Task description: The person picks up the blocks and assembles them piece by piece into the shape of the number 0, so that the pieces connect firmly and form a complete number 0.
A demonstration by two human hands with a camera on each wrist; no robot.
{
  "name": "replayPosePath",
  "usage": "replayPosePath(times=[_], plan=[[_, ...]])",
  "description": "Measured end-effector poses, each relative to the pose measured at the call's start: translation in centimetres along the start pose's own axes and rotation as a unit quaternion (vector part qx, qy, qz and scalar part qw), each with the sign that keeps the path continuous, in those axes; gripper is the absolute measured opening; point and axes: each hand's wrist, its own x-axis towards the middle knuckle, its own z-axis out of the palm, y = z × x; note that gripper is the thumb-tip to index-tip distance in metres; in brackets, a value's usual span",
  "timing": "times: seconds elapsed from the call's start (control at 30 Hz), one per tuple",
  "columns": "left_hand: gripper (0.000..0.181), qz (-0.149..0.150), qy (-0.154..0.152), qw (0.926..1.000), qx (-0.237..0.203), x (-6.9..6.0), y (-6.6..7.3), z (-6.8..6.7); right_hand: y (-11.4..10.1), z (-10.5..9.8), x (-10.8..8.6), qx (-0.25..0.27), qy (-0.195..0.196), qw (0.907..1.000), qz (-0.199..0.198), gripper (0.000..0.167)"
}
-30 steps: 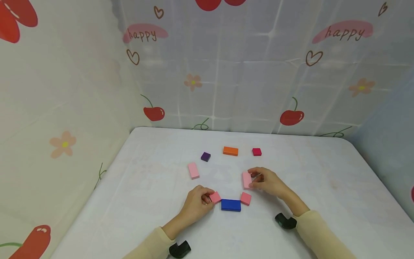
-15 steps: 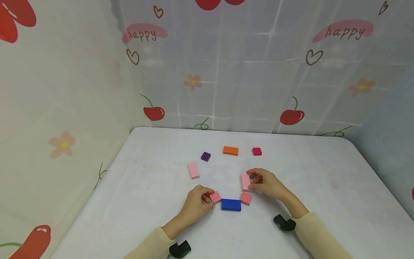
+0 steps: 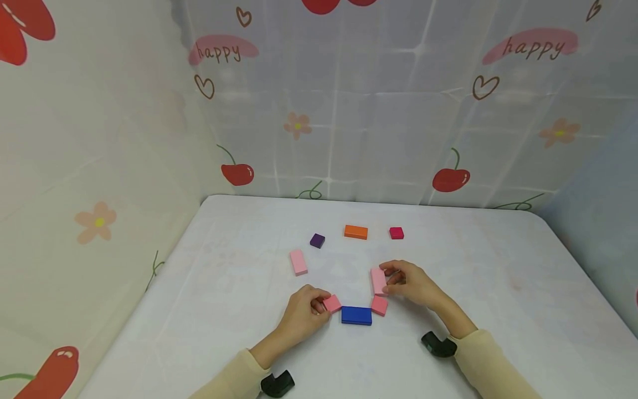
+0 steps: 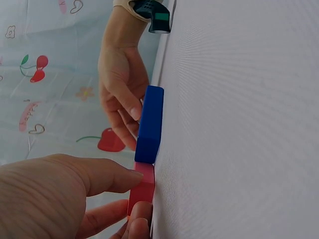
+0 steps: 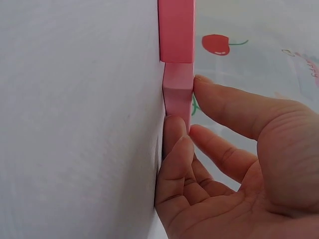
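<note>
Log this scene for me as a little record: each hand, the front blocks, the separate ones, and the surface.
Left hand: pinching left short pink block
Right hand: pinching right pale pink block
Front center: blue block, between left short pink block and right short pink block
Separate: left pale pink block, purple block, orange block, crimson block
Surface: white table

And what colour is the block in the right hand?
The block is light pink, clearest in the head view.

"happy" on left pink patch (image 3: 223,50), "happy" on right pink patch (image 3: 530,46), both on the patterned backdrop (image 3: 374,127)
</note>
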Motion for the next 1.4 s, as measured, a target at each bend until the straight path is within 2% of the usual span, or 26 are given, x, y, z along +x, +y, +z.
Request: replayPosePath(times=[0.3,0.53,0.8,1.1,1.27,1.4], plan=[[0.026,-0.004,0.000,1.0000,0.001,0.0,0.1,0.0,0.1,0.0,0.0,0.002,0.000,1.0000,0.009,0.051],[0.026,-0.002,0.002,1.0000,0.003,0.0,0.1,0.0,-0.1,-0.1,-0.1,0.003,-0.006,0.9999,-0.009,0.051],[0.026,-0.002,0.003,1.0000,0.002,0.0,0.0,0.0,-0.2,-0.1,-0.3,-0.001,-0.001,0.9999,-0.011,0.052],[0.026,0.029,0.021,0.9993,0.008,0.2,-0.1,0.3,-0.1,0.1,-1.8,-0.054,0.058,0.9964,-0.032,0.055],[0.026,0.027,0.021,0.9994,0.010,0.2,-0.1,0.3,-0.5,0.9,-3.1,-0.062,0.081,0.9939,-0.042,0.055],[0.026,0.024,0.021,0.9995,0.008,0.2,-0.1,0.3,-0.8,1.6,-3.7,-0.090,0.098,0.9896,-0.055,0.052]])
